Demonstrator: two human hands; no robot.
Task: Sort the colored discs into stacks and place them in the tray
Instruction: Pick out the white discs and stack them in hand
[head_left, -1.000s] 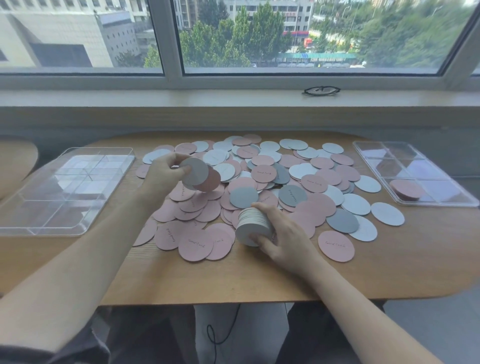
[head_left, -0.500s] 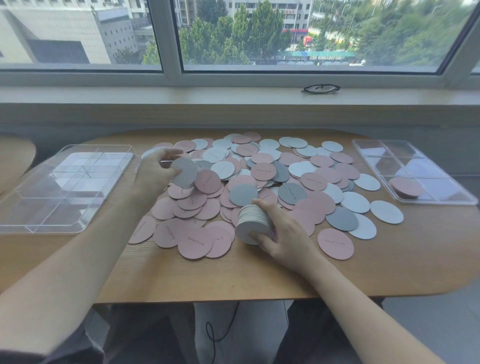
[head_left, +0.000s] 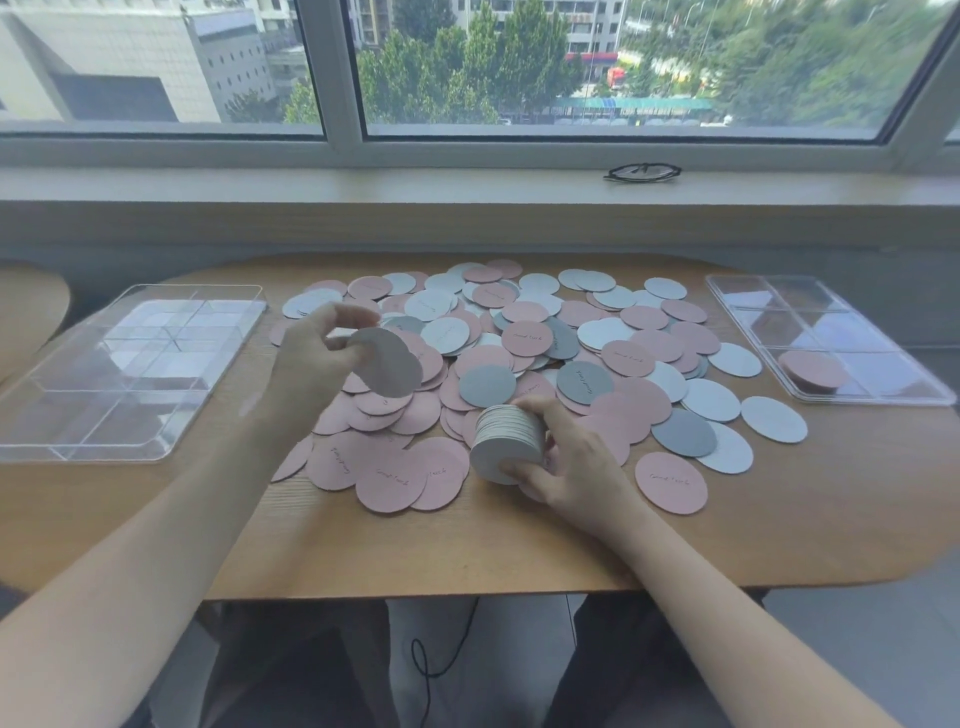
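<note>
A wooden bench (head_left: 519, 545) carries a wide heap of discs (head_left: 524, 332) in pink, white and grey, spread across its middle and overlapping one another. Several pink ones bear a line of handwriting too small to read.

The left hand (head_left: 317, 358) is raised above the heap at about 10 o'clock from the bench's centre. Its thumb and fingers pinch the edge of a single grey disc (head_left: 387, 364), which is tilted and lifted clear of the pile below it.

The right hand (head_left: 576, 462) sits at about 6 o'clock of the heap, near the front edge. Its fingers and thumb curl round a stack of white discs (head_left: 506, 441), held on its side so that the flat white face looks toward the camera and the layered edges show on top.

A clear tray (head_left: 72, 415) with dividers lies at 9 o'clock on the bench, just beside the heap; no discs show in its compartments. A second clear tray (head_left: 748, 306) lies at 3 o'clock, and a short stack of pink discs (head_left: 813, 370) rests in one of its nearer compartments.

Loose white discs and one pink disc (head_left: 671, 482) lie at the heap's 4 o'clock fringe, flat on the wood.

At 12 o'clock, past the bench, a pair of glasses (head_left: 642, 171) rests on the windowsill (head_left: 311, 187).
</note>
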